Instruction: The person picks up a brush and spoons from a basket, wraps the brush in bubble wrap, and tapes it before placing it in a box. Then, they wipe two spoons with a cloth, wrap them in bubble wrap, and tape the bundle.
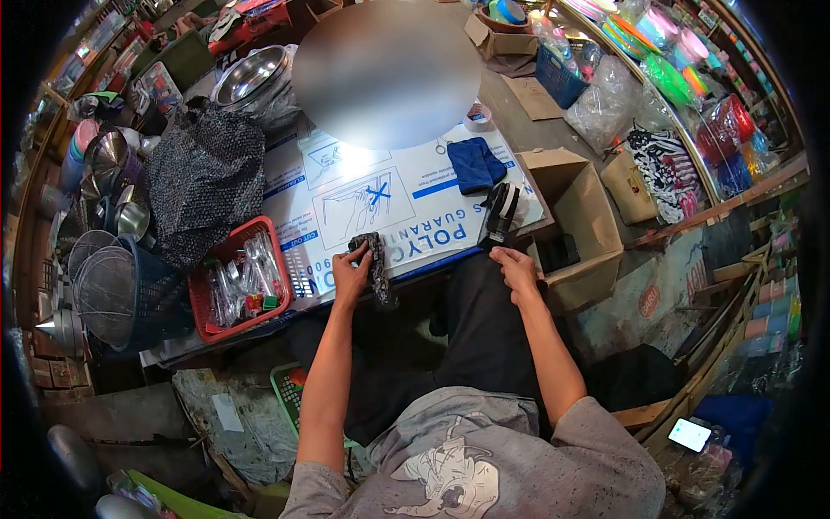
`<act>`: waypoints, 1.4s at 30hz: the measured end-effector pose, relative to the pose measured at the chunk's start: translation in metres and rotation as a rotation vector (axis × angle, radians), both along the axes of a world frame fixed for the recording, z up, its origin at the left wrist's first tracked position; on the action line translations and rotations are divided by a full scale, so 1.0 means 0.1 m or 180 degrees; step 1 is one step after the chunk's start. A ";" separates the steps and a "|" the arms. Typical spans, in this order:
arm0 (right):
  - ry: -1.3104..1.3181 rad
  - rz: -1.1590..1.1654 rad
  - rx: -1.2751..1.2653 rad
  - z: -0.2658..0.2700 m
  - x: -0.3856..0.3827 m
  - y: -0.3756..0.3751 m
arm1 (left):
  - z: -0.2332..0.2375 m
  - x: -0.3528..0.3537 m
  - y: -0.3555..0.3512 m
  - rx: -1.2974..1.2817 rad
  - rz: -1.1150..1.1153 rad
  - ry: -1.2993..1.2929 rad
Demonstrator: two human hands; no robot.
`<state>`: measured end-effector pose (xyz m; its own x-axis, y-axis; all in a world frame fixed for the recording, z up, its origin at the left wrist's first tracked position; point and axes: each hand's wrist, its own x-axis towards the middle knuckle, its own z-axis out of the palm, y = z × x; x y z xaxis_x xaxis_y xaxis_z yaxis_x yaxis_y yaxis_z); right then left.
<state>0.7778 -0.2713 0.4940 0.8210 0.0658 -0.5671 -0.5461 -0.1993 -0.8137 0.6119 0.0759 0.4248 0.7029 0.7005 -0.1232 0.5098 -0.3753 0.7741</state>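
Note:
At the front edge of the table, my left hand point(350, 268) pinches a crumpled black plastic bundle point(378, 275), which hangs down over the edge. My right hand point(516, 270) is closed at the table's right front corner, its fingertips at the lower end of a black object with white strips point(501, 212). Whether the fingers grip that object is hard to make out. A folded dark blue cloth point(475, 164) lies just behind it. Beneath both is the white table sheet point(415, 251) printed with blue lettering.
Left of the sheet stands a red basket point(281, 259) of wrapped items, beside a blue basket point(156, 298) with strainers. An open cardboard box point(588, 225) is at the right. A roll of tape point(477, 117) sits behind the cloth. Metal bowls point(251, 78) are at the back left.

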 end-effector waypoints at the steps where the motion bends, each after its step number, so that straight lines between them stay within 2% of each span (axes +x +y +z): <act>1: -0.0239 0.0059 0.0018 -0.11 0.00 -0.01 | 0.01 0.00 0.00 -0.0053 0.0023 0.0034; 5: -0.0828 -0.0047 0.0220 -0.48 0.01 0.05 | 0.02 -0.01 -0.02 -0.0193 0.0060 -0.0086; 8: -0.1023 -0.0204 0.0037 -0.68 0.01 0.11 | 0.02 0.01 -0.03 -0.0110 0.0060 -0.0130; 11: -0.0863 -0.0408 0.0073 -0.55 -0.03 0.22 | -0.01 0.00 -0.01 -0.0143 0.0059 -0.0068; 16: -0.0643 -0.0173 -0.0108 -0.56 -0.03 0.38 | -0.11 -0.01 0.01 -0.0009 0.0017 -0.0224; 19: -0.0698 0.0055 -0.0056 -0.32 -0.15 0.66 | -0.12 -0.02 -0.01 -0.0018 0.0093 -0.0282; 21: -0.0963 0.0479 0.0263 -0.19 -0.30 0.90 | -0.09 -0.02 -0.02 0.0014 0.0162 -0.0249; 26: -0.1016 0.1284 0.0263 -0.01 -0.55 1.57 | -0.10 -0.03 -0.03 -0.0050 0.0150 -0.0283; 28: -0.2145 0.1732 -0.0132 -0.22 -0.58 1.81 | -0.14 -0.04 -0.01 0.0086 0.0061 -0.0316; 29: -0.2147 0.1769 -0.0126 -0.25 -0.59 1.90 | -0.18 -0.05 0.00 0.0082 0.0097 -0.0316; 31: -0.0431 0.1728 0.0796 -0.19 -0.57 2.08 | -0.16 -0.05 -0.02 0.0103 0.0080 -0.0389; 35: -0.0480 0.2078 0.0401 -0.46 -0.53 2.30 | -0.13 -0.06 -0.03 -0.0013 0.0108 -0.0347; 37: -0.0436 0.2106 0.0286 -0.41 -0.58 2.36 | -0.11 -0.07 -0.04 -0.0049 0.0168 -0.0353; 39: -0.0575 0.2122 -0.0263 -0.36 -0.60 2.41 | -0.12 -0.09 -0.03 -0.0252 0.0113 -0.0358; 42: -0.0398 0.2118 -0.0435 -0.38 -0.59 2.45 | -0.15 -0.11 0.01 -0.0211 0.0052 -0.0423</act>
